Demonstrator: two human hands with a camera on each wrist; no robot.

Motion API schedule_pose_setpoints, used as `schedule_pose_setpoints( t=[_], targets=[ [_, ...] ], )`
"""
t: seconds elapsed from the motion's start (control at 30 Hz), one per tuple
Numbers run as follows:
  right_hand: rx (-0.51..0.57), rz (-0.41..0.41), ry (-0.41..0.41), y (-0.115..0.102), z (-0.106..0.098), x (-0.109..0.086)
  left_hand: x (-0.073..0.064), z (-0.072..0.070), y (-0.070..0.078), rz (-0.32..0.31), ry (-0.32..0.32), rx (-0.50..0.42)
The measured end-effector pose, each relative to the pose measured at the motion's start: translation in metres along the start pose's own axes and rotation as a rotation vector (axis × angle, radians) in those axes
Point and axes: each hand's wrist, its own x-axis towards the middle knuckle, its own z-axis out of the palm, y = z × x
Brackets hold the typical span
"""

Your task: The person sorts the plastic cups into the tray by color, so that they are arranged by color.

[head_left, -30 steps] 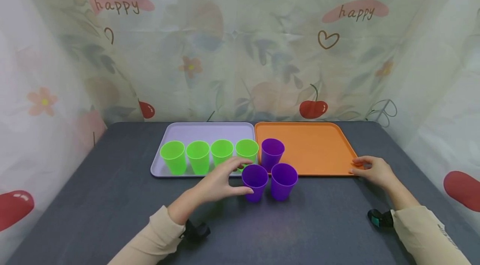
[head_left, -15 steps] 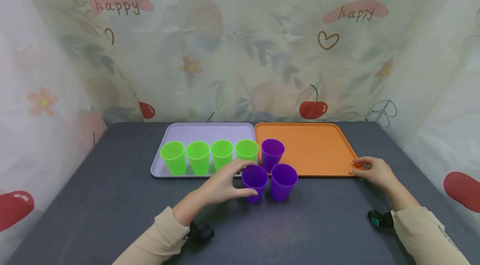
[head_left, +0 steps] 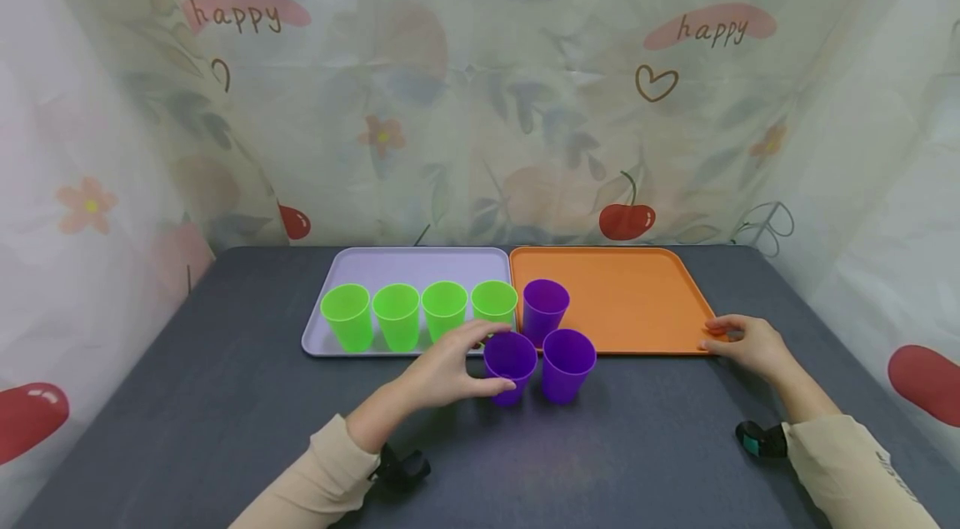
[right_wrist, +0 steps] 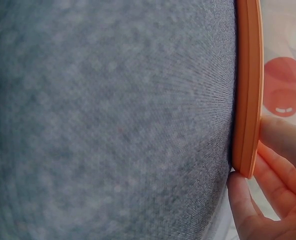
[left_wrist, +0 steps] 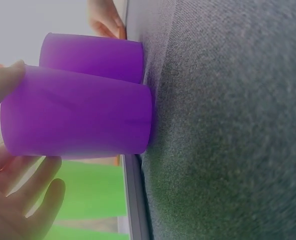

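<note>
My left hand (head_left: 446, 371) grips a purple cup (head_left: 511, 364) near its rim, thumb on the near side and fingers on the far side. The cup stands upright on the dark table, in front of the trays; the left wrist view shows its side (left_wrist: 80, 112) large. Close to its right stands a second purple cup (head_left: 567, 369). A third purple cup (head_left: 543, 312) is at the front left of the orange tray (head_left: 630, 296). At that tray's front right corner, my right hand (head_left: 753, 344) pinches the edge between thumb and fingers.
Several green cups (head_left: 348, 319) stand in a row along the front of the lilac tray (head_left: 420, 261), which adjoins the orange one on its left. A printed cloth (head_left: 465, 121) hangs behind and at both sides of the dark table (head_left: 600, 462).
My left hand has shifted slightly right, its thumb and fingers coming further around the left purple cup. My right hand stays at the orange tray's corner, and the cups have not moved.
</note>
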Motion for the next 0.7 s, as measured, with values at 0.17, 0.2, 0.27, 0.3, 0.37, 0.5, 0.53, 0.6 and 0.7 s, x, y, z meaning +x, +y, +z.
schedule_pose_setpoints(
  t=[0.17, 0.2, 0.27, 0.3, 0.37, 0.5, 0.53, 0.6, 0.7],
  targets=[
    [0.002, 0.003, 0.000, 0.001, 0.000, 0.000, 0.000, -0.003, 0.002, -0.002, 0.002, -0.017],
    [0.001, 0.003, -0.001, 0.001, 0.000, 0.000, 0.000, -0.003, 0.002, 0.002, 0.002, -0.018],
    [0.003, 0.006, 0.001, 0.001, 0.001, 0.001, 0.000, -0.004, 0.002, 0.006, 0.004, -0.019],
    [0.004, 0.007, 0.000, 0.001, 0.001, 0.001, 0.000, -0.005, 0.003, 0.007, 0.005, -0.016],
    [0.006, 0.010, -0.001, 0.002, 0.001, 0.001, 0.000, -0.006, 0.003, 0.007, 0.006, -0.013],
    [0.004, 0.011, 0.002, 0.002, 0.001, 0.001, 0.000, -0.008, 0.005, 0.014, 0.014, 0.001],
    [0.003, 0.011, 0.003, 0.002, 0.001, 0.001, 0.001, -0.009, 0.006, 0.019, 0.018, 0.006],
    [0.002, 0.010, 0.002, 0.002, 0.001, 0.001, 0.001, -0.011, 0.007, 0.027, 0.026, 0.007],
    [0.000, 0.011, 0.000, 0.002, 0.000, 0.001, 0.002, -0.014, 0.010, 0.028, 0.036, 0.002]
  ],
)
